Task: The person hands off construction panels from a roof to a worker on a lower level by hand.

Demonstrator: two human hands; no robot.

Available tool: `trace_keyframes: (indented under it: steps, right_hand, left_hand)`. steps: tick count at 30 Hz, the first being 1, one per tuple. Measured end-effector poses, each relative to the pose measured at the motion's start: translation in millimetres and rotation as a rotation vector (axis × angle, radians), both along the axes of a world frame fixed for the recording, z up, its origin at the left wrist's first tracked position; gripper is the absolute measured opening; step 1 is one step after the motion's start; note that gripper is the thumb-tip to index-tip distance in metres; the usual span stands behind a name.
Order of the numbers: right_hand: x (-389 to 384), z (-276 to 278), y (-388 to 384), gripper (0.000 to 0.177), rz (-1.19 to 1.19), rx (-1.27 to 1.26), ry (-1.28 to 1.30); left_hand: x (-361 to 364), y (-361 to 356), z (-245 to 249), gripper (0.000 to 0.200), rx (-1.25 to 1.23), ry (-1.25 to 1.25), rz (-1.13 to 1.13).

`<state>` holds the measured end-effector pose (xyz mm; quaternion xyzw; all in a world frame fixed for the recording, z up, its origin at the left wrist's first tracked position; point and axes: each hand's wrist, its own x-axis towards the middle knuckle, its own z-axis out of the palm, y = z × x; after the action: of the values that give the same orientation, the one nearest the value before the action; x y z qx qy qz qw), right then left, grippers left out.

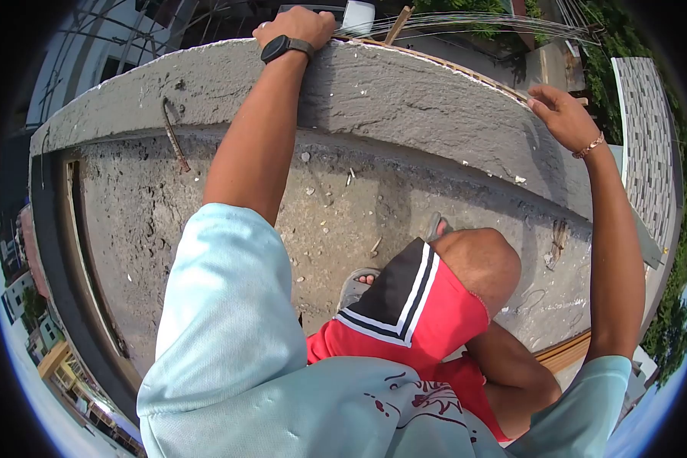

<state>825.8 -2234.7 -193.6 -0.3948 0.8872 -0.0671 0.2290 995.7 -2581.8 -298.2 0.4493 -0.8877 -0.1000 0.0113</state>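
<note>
At the top of the view, my left hand [296, 29], with a dark watch at the wrist, is bent over the top edge of a grey plastered wall [427, 95]. Its fingers look curled round that edge, and their tips are hidden. Along the wall's outer edge runs a thin wooden strip [458, 67]. My right hand [563, 118], wearing a bracelet, is at the strip's right end. Its thumb and fingers are bent round the strip and the wall edge, with some fingertips out of sight.
A bent rusty rebar [174, 133] sticks out of the wall on the left. Small rubble lies on the concrete floor [320, 206] round my sandalled feet. Beyond the wall are a wooden stake [398, 26], wires [473, 24] and a drop. A tiled panel [647, 130] stands at right.
</note>
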Motion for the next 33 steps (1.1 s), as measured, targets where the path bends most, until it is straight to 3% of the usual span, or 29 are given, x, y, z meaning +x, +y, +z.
trace_keyframes:
  steps: [4, 10, 12, 19, 28, 33]
  right_hand:
    - [-1, -22, 5, 0.041, 0.165, -0.023, 0.226]
    - [-11, -76, 11, 0.036, 0.170, -0.207, 0.162]
    - [2, -95, 16, 0.034, 0.084, -0.218, 0.408]
    - [9, -89, 13, 0.027, 0.085, -0.321, 0.393]
    - [10, -83, 6, 0.017, 0.087, -0.241, 0.365]
    - [14, -77, -2, 0.017, 0.034, -0.352, 0.317]
  left_hand:
    - [4, -1, 0, 0.063, -0.024, -0.002, -0.015]
    - [7, 2, 8, 0.066, 0.035, -0.051, -0.081]
    - [9, 6, 14, 0.067, 0.049, -0.059, -0.073]
    - [9, 7, 20, 0.075, 0.051, -0.068, -0.085]
    - [3, 7, 22, 0.067, 0.048, -0.097, -0.037]
    - [2, 6, 29, 0.070, 0.144, -0.171, -0.059]
